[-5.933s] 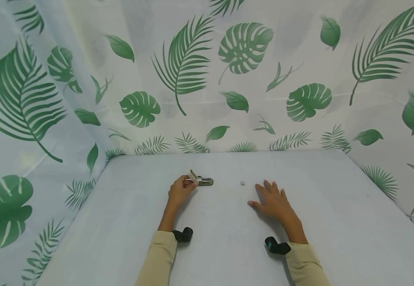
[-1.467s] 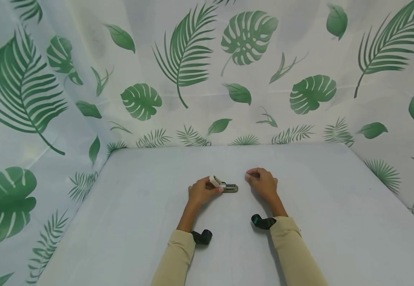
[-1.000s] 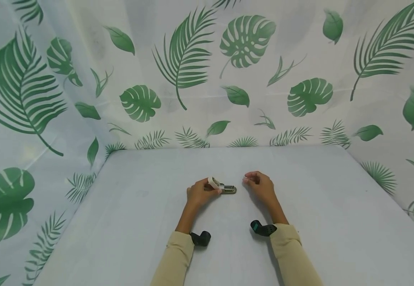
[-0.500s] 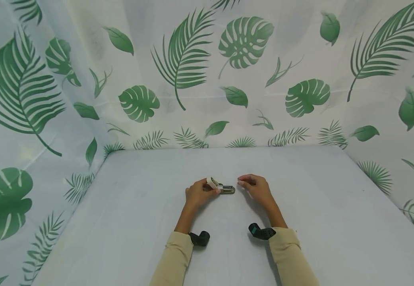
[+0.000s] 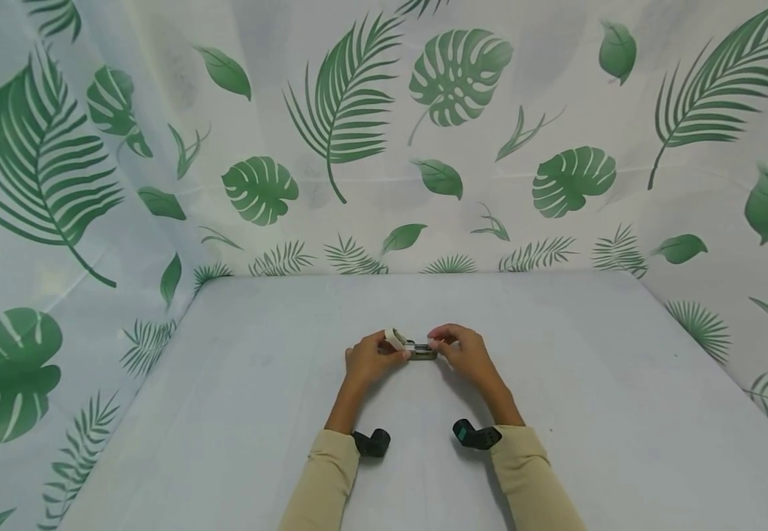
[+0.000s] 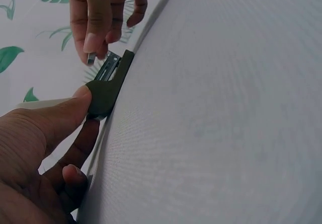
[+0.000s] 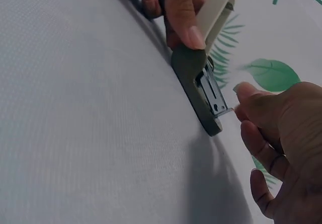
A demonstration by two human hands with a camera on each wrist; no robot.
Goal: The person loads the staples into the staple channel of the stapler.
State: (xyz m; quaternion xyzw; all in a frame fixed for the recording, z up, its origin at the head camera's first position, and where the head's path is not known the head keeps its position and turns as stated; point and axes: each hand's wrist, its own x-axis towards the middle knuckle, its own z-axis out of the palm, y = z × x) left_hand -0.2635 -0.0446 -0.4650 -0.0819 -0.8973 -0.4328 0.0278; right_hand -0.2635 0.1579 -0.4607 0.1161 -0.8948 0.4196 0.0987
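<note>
A small stapler (image 5: 422,355) stands on the table with its cream top cover (image 7: 215,13) swung up, baring the metal staple channel (image 7: 212,85). My left hand (image 5: 365,359) grips its dark green rear end (image 6: 103,95) between thumb and fingers. From the right, my right hand (image 5: 466,354) pinches a short strip of staples (image 6: 91,59) between thumb and forefinger. In the right wrist view the strip sits at the front end of the channel; whether it touches the metal, I cannot tell.
White cloth covers the table (image 5: 291,413), and a leaf-patterned curtain (image 5: 357,236) rises behind it. Black wrist cameras, the left one (image 5: 372,443) and the right one (image 5: 477,435), are worn near the beige cuffs.
Earlier the staples lay on the table beside my open right hand. That hand has picked them up and moved left to the stapler's front. The left hand shifted right with the stapler, then stayed still.
</note>
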